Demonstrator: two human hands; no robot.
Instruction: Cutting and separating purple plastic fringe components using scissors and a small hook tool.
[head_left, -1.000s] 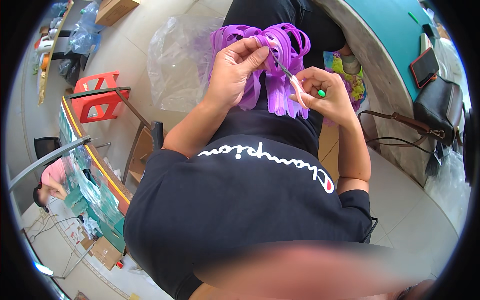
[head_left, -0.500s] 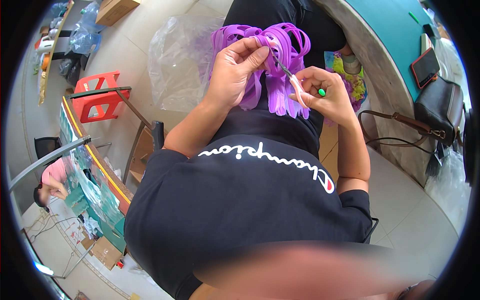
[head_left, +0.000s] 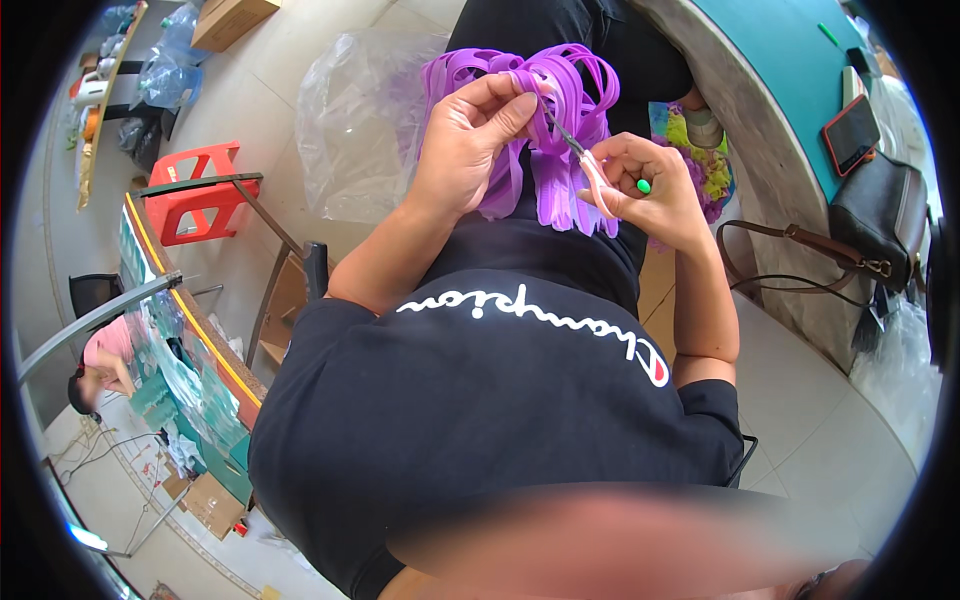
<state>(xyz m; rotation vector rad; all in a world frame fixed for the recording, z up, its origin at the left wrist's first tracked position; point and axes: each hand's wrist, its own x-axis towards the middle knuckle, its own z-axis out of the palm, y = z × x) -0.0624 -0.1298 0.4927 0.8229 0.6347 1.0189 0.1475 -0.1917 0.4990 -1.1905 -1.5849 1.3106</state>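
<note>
A looped bundle of purple zipper tape (head_left: 570,185) lies across my lap, its cut ends hanging toward me. My left hand (head_left: 475,135) pinches a strand of it between thumb and fingers near the top of the bundle. In my right hand (head_left: 650,180) is a pair of scissors (head_left: 597,183) with pale pink handles, its dark blades pointing up and left into the strands by my left fingertips. A small bright green piece (head_left: 643,186) shows against the right hand's curled fingers; how it is held I cannot tell.
A clear plastic bag (head_left: 345,130) lies left of the bundle. At right, a green-topped table (head_left: 770,60) carries a phone (head_left: 850,137) and a black handbag (head_left: 880,215). A red plastic stool (head_left: 195,190) stands at left, near a table where another person (head_left: 105,355) sits.
Almost nothing differs. The scissor blades and the strands beside them have shifted very slightly, while both hands keep their grip in the same place.
</note>
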